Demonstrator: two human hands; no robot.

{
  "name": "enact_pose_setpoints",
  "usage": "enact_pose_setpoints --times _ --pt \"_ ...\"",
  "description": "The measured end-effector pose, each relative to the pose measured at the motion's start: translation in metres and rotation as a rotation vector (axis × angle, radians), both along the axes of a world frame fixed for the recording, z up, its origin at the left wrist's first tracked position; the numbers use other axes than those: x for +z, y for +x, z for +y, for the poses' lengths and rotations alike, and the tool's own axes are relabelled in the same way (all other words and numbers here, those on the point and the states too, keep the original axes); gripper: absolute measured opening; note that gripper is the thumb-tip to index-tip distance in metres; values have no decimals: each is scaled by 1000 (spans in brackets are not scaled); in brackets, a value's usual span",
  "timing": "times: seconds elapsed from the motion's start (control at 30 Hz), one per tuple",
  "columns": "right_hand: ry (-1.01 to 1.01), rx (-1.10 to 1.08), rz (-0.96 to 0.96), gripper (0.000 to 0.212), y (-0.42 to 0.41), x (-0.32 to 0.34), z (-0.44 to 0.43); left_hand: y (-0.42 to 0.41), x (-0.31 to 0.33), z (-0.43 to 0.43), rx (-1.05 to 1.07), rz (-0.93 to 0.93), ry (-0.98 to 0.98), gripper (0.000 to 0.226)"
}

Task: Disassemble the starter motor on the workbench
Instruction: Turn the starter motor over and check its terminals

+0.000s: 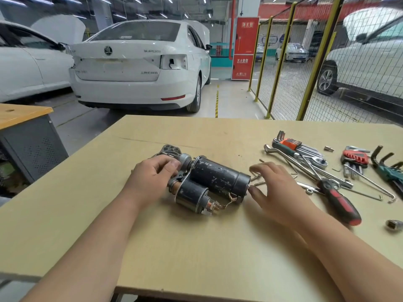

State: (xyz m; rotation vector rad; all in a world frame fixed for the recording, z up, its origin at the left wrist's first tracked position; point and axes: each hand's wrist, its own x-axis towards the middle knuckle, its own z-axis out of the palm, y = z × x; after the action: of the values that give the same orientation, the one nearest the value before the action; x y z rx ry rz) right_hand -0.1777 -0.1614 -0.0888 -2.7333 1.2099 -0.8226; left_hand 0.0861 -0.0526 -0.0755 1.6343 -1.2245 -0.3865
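- Two bare forearms came in from the bottom edge, over the bench [196, 258], which was just a plain tan board.
- The motor [218, 177] lay on its side about mid-bench. It had a black body with pretty chipped paint.
- A smaller solenoid [192, 195] sat on the motor's near side, with a copper braid running across to the main body.
- The left hand [157, 173] had fingers and thumb curled round the motor's nose end, gripping it.
- The right hand [277, 188] was loose and spread, holding nothing. Its thumb tip was right at the rear cap, maybe touching, but that was hard to call.
- A couple of small bolts [259, 183] lay just beside that cap, near the right fingers.
- Tools were heaped on the right: a screwdriver [340, 201] with a red and black handle, a ratchet [320, 162], and hex keys [292, 144] in an orange holder.
- A lone socket [393, 224] sat near the right edge.
- Past the bench stood a white car [139, 62], and a yellow mesh fence [305, 62] ran off to the right.
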Motion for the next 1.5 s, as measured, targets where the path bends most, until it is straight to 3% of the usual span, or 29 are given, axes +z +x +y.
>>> enact_pose_setpoints --times 0.1,0.23,0.47,0.53,0.67,0.77,1.03,1.3,1.5 --pt "43 45 -117 37 2 -2 7 1 1 4 -52 18 -4 14" --pt "82 60 -237 36 -1 2 10 -11 -2 4 -90 81 -54 19" --pt "20 162 -232 32 -11 4 19 -23 -3 3 -45 -225 -194 13" --pt "6 221 -179 28 -12 8 23 -24 -2 5 -121 -342 -138 29" --pt "-47 312 17 35 -6 8 36 -34 -5 10 -313 -655 109 91" --pt "-86 289 89 35 2 8 40 -47 -9 9 -297 -815 185 106" --pt "-70 316 23 22 5 6 49 -51 -7 9 -325 -911 -53 69" --pt "40 351 -89 21 -2 12 50 -49 -10 7 -337 -873 -55 68" --pt "-58 282 70 23 4 9 53 -50 -8 8 -334 -854 -67 69"
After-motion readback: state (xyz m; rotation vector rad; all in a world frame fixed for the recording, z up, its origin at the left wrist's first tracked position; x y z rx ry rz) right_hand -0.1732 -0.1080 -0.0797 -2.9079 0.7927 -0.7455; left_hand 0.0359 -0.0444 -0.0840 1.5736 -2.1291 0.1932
